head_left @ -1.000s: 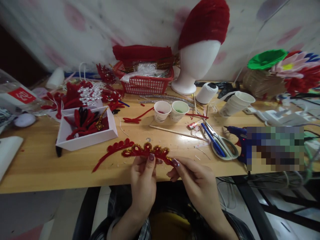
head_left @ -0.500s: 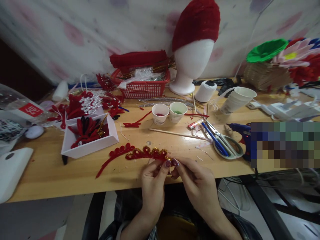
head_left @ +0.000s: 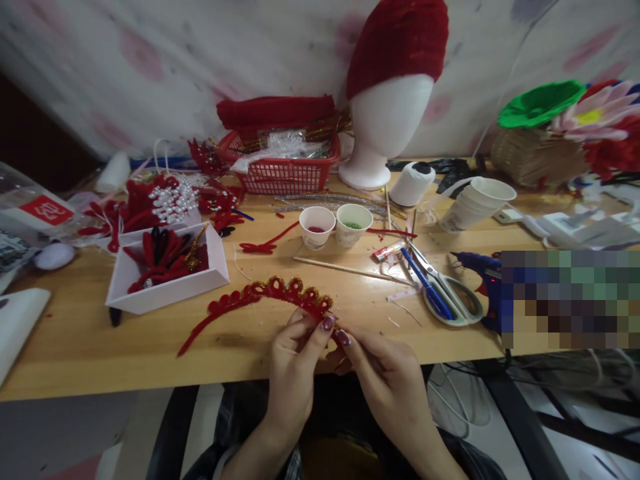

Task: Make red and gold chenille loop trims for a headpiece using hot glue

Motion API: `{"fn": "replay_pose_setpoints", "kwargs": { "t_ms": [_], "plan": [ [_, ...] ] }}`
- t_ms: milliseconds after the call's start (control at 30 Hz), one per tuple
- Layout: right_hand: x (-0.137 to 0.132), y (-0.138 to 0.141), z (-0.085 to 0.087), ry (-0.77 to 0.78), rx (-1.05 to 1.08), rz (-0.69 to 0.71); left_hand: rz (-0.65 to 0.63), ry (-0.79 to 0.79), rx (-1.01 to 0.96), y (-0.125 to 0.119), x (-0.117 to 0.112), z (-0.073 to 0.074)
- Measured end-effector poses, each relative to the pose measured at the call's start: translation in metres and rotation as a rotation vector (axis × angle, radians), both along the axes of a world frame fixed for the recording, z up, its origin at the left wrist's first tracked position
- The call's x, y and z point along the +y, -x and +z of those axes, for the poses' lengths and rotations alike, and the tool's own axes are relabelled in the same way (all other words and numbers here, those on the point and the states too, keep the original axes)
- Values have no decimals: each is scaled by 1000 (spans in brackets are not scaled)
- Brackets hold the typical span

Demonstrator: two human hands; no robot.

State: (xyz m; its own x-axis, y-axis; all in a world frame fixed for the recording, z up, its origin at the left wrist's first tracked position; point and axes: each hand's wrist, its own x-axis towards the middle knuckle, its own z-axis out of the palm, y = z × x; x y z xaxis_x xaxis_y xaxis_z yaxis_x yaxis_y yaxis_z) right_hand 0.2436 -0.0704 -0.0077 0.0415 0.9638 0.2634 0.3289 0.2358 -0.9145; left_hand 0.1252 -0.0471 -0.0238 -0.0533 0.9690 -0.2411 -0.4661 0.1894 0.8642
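Observation:
A red fuzzy pipe-cleaner strip (head_left: pixel 270 289), bent into a row of loops, arches over the table's front part. Gold tinsel edges the loops nearer my hands; a plain red tail hangs at its left end. My left hand (head_left: pixel 295 367) pinches the strip near its right end between thumb and fingers. Close beside it, my right hand (head_left: pixel 387 373) is closed, with thumb and fingers pinching the same end. The fingers partly cover that end, so the exact spot they grip is hidden.
A white box (head_left: pixel 170 293) of red and black pieces stands left. Ahead are two paper cups (head_left: pixel 317 230), a wooden stick (head_left: pixel 345 269) and a red basket (head_left: pixel 285 177). Scissors (head_left: pixel 453 297), a blue pen (head_left: pixel 425 283) and a blue glue gun (head_left: pixel 475 261) lie right. A foam head (head_left: pixel 390 127) stands behind.
Both hands have shifted slightly left and down in view with the strip. The hands sit a little lower against the strip, whose right end now slopes down more. Both still grip it.

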Motion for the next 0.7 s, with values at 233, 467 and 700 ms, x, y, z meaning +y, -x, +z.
{"fn": "replay_pose_setpoints", "kwargs": {
  "t_ms": [233,467,700],
  "plan": [
    [-6,-4,8,-93,-89,27,-51,-43,7,9,-1,7],
    [-18,1,2,-270,-109,-64,-81,-130,-88,12,-4,4],
    [-23,1,5,-363,-109,-15,-228,-271,-163,23,-9,-1]
  ]
}}
